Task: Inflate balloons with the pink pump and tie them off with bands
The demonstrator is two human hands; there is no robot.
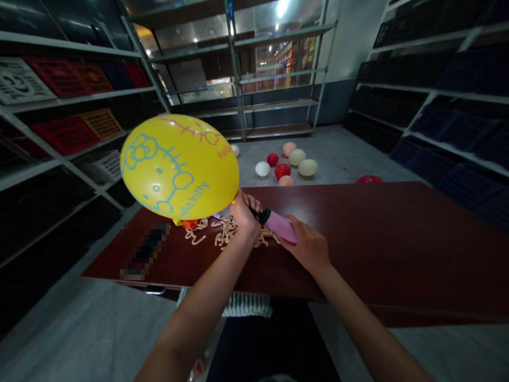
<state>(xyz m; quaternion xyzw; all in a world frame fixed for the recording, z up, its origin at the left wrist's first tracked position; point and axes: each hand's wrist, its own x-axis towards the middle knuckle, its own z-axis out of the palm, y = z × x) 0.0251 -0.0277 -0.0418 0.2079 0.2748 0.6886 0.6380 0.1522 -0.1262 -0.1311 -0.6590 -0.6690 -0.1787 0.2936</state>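
Note:
A large inflated yellow balloon [178,164] with cartoon cat prints fills the left of the view. My left hand [245,213] is closed at its neck, where the balloon meets the black nozzle end of a pink hand pump [281,226]. My right hand [309,245] wraps round the other end of the pump's barrel. Beneath the hands, beige curly strands [226,231] lie scattered on the table. Small orange and red pieces [191,224], perhaps uninflated balloons, show just below the yellow balloon.
The dark red-brown table [377,239] spans the front. A pixelated dark flat object [147,252] lies at its left. Beyond it, several balloons, including a white one [262,169] and a red one [282,171], rest on the floor. Shelves with crates [63,132] line the sides.

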